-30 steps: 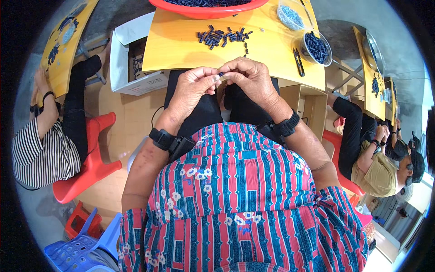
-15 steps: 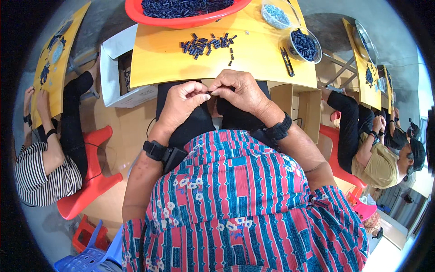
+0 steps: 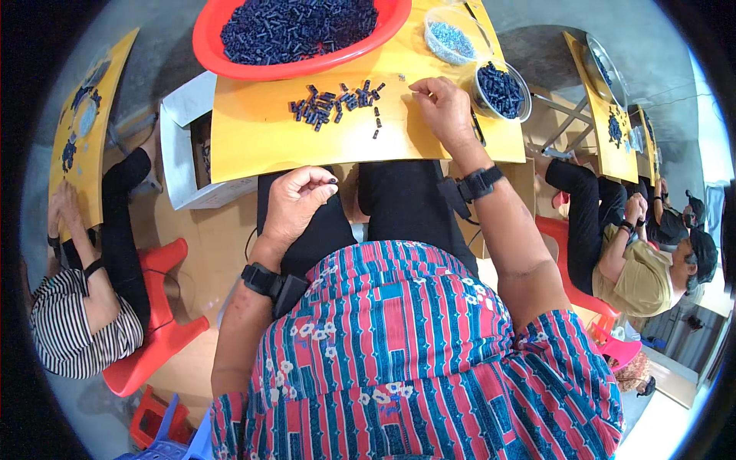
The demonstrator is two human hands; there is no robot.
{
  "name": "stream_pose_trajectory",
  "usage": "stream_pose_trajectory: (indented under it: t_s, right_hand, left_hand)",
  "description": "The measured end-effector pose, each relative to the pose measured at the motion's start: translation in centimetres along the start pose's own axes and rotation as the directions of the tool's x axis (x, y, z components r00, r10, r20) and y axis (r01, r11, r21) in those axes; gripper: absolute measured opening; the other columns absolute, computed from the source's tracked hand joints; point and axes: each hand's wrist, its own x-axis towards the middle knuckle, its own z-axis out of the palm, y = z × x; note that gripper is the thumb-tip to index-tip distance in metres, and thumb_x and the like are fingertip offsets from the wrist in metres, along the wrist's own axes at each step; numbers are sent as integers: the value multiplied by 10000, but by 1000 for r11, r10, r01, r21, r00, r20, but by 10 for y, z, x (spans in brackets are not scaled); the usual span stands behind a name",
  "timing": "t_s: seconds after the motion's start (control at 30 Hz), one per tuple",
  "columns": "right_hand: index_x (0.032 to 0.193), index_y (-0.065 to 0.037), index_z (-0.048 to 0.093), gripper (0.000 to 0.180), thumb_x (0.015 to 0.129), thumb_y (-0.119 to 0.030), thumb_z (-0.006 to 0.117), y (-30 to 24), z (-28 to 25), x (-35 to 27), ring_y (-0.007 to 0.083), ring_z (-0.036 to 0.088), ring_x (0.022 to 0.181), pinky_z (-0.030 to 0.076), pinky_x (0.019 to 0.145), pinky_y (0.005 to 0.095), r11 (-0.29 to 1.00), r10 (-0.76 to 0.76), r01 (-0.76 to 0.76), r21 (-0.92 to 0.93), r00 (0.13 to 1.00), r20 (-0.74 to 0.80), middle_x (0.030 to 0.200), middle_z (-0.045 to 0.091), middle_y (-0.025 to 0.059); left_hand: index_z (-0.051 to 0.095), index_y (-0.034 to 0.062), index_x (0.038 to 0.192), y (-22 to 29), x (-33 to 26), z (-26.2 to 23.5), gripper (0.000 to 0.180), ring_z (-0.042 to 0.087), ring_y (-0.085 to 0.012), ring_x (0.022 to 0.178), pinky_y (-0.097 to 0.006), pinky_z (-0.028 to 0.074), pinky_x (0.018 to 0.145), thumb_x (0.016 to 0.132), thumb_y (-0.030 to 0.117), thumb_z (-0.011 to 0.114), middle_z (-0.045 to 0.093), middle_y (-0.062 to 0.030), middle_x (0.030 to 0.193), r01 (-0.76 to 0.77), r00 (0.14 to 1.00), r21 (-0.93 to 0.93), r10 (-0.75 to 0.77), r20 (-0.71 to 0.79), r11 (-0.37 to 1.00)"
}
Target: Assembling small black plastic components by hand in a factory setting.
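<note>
My left hand (image 3: 295, 205), low in front of the table edge, pinches a small dark plastic piece (image 3: 333, 181) between thumb and fingertips. Over the yellow table (image 3: 253, 142) reaches my right hand (image 3: 445, 113), its fingers bent and apart with nothing seen in them. Its fingertips are nearest a few tiny pale bits (image 3: 402, 77) on the tabletop. To their left lies a loose pile of short dark blue plastic pieces (image 3: 326, 106), with several in a line (image 3: 376, 123) at its right end. Black thread snips (image 3: 478, 127) lie partly hidden behind my right hand.
A red basin (image 3: 337, 57) full of dark pieces stands at the back. To the right are a clear tub of dark pieces (image 3: 524, 107) and a tub of light-blue bits (image 3: 452, 44). A white carton (image 3: 178, 146) stands left of the table. Other people sit at tables on both sides.
My hands have parted. The right one has moved forward and right over the table; the left has come lower and slightly left, holding the small piece. The view has shifted, showing more of the basin.
</note>
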Motion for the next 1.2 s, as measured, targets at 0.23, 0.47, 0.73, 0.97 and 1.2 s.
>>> stream_pose_trajectory:
  t_s: [0.23, 0.47, 0.73, 0.97, 1.2]
  right_hand:
    - [927, -68, 696, 146, 794, -58, 637, 5, 8, 18, 237, 648, 702, 522, 665, 329, 996, 10, -7, -89, 999, 36, 831, 656, 115]
    - [930, -103, 705, 160, 810, -79, 603, 3, 7, 23, 272, 648, 720, 524, 697, 367, 986, 24, -3, -164, 992, 124, 860, 655, 129]
    - [874, -92, 715, 103, 797, -124, 653, 10, 7, 24, 284, 652, 748, 526, 709, 368, 982, -6, 30, -184, 992, 128, 858, 659, 117]
    - [738, -43, 578, 122, 819, -132, 557, -16, -3, 9, 314, 618, 724, 527, 650, 403, 874, -256, 327, -358, 938, 233, 764, 583, 118]
    - [772, -60, 561, 42, 771, -100, 571, 17, 10, 2, 261, 593, 669, 528, 571, 356, 780, -428, 504, -371, 862, 271, 750, 560, 79]
  left_hand:
    - [660, -12, 912, -2, -3, 0, 111, 583, -56, 679, -203, 486, 629, 805, -16, 688, 643, -13, 793, -30, 999, -17, 30, -11, 999]
    - [661, -10, 919, 0, -3, 0, 110, 587, -55, 695, -201, 489, 649, 812, -8, 685, 650, -15, 806, -15, 1000, -35, 15, -7, 999]
    - [662, -10, 921, 3, -3, 0, 108, 584, -53, 701, -201, 486, 654, 815, -6, 680, 651, -12, 812, -14, 1000, -16, 14, 2, 1000]
    - [655, -2, 927, -1, -5, -2, 103, 560, -52, 699, -202, 473, 643, 827, 10, 678, 627, -2, 837, -22, 1000, -29, 23, 11, 999]
    - [664, -8, 906, -4, -3, 0, 100, 567, -49, 681, -206, 475, 630, 807, -9, 680, 641, -4, 785, -57, 998, 13, 58, -15, 998]
